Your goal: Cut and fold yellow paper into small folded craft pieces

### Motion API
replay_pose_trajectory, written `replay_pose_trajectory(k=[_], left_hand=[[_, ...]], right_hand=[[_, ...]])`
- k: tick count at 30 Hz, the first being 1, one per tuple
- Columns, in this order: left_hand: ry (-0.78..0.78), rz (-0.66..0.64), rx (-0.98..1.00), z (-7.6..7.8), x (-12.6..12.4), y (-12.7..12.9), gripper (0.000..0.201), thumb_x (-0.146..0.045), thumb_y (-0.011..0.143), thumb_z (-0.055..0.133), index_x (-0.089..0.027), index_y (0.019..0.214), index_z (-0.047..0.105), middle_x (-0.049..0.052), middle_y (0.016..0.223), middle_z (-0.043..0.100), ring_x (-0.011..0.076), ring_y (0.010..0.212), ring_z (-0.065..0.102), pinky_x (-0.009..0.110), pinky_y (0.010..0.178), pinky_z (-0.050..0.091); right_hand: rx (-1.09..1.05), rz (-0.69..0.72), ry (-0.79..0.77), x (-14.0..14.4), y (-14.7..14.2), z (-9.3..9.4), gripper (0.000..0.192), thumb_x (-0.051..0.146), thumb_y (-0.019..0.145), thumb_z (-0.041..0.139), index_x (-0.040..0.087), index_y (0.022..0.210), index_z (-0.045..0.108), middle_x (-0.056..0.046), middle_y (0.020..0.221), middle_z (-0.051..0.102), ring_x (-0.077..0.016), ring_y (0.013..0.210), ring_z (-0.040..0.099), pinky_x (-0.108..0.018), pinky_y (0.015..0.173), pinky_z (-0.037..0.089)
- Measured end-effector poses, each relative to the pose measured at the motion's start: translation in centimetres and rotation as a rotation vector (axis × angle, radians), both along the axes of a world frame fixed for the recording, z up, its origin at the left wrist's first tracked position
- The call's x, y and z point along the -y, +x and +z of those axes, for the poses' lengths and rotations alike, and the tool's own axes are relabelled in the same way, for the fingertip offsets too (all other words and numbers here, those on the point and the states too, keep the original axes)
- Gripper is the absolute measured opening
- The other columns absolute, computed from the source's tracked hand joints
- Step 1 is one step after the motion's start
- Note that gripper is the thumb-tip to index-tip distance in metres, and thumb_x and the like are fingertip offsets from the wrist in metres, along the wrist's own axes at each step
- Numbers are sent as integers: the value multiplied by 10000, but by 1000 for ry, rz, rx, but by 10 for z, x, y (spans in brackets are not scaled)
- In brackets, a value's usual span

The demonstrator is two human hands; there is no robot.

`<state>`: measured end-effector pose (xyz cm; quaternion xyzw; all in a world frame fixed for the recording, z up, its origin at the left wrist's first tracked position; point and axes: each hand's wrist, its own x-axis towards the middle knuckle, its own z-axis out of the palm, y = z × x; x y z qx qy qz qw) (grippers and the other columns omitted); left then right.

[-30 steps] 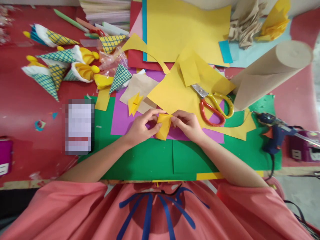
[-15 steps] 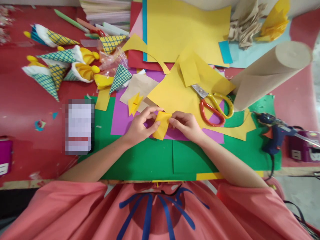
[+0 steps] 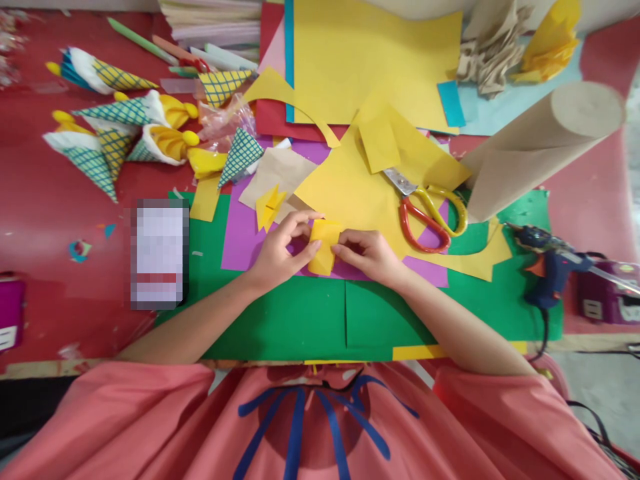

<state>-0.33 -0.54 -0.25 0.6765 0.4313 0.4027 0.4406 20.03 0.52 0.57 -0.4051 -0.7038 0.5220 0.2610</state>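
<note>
A small folded yellow paper piece [image 3: 323, 247] is pinched between both my hands above the purple sheet [image 3: 240, 233]. My left hand [image 3: 281, 252] grips its left edge with thumb and fingers. My right hand [image 3: 369, 254] holds its right edge. Both hands hover over the green sheet [image 3: 300, 320] on the red table. A small folded yellow shape [image 3: 269, 205] lies just beyond my left hand. Red and yellow scissors [image 3: 427, 207] rest on a big yellow sheet [image 3: 350, 187] to the right of my right hand.
Several paper cones with checked wraps [image 3: 117, 130] lie at the far left. A brown paper roll [image 3: 540, 143] and a blue glue gun [image 3: 547, 263] sit at the right. Stacked coloured sheets [image 3: 370, 60] fill the far side. A blurred rectangular object [image 3: 160, 253] lies to the left.
The yellow piece has been folded narrower and shifted slightly up and left. My right hand's fingers moved left along it; my left hand stayed almost in place.
</note>
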Motion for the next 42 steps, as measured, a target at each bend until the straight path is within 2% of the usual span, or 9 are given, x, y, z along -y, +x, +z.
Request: replay_pose_trajectory(k=[10, 14, 17, 21, 28, 42], left_hand=[[-61, -5, 6, -1, 0, 0, 429, -341, 832, 663, -214, 1212, 509, 74, 1073, 667, 141, 880, 677, 258, 784, 574], [-87, -12, -3, -1, 0, -1, 400, -377, 832, 657, -209, 1163, 510, 65, 1056, 654, 144, 883, 677, 249, 784, 567], [-89, -12, -71, 2, -1, -2, 299, -384, 859, 618, -207, 1096, 577, 56, 1038, 665, 149, 911, 671, 248, 803, 558], [-67, 8, -106, 4, -1, -2, 207, -352, 872, 611, -208, 1013, 658, 41, 998, 698, 139, 923, 671, 221, 803, 549], [-69, 48, -70, 6, -2, 0, 200, -351, 852, 641, -208, 981, 694, 32, 948, 728, 131, 847, 686, 211, 724, 564], [-93, 56, -29, 6, -3, 1, 230, -354, 835, 660, -215, 1017, 680, 30, 967, 727, 130, 861, 687, 210, 729, 562]], right_hand=[[13, 20, 3, 1, 1, -1, 320, 377, 915, 499, 167, 674, 515, 46, 579, 446, -68, 517, 364, -220, 515, 302], [76, 70, 106, 1, 0, -1, 281, 323, 906, 501, 174, 668, 497, 43, 577, 455, -70, 518, 389, -219, 537, 310], [122, 134, 210, 2, -1, 0, 246, 275, 897, 501, 179, 671, 489, 35, 587, 457, -78, 532, 407, -225, 552, 306], [144, 170, 262, 2, -2, 0, 245, 269, 908, 485, 186, 678, 483, 26, 595, 466, -89, 550, 414, -226, 559, 307], [149, 179, 238, 2, -1, 0, 226, 283, 921, 468, 184, 721, 503, 10, 627, 519, -96, 568, 454, -224, 572, 329], [116, 152, 182, 2, -1, 1, 200, 270, 904, 482, 182, 726, 505, 21, 624, 511, -88, 555, 442, -227, 570, 330]])
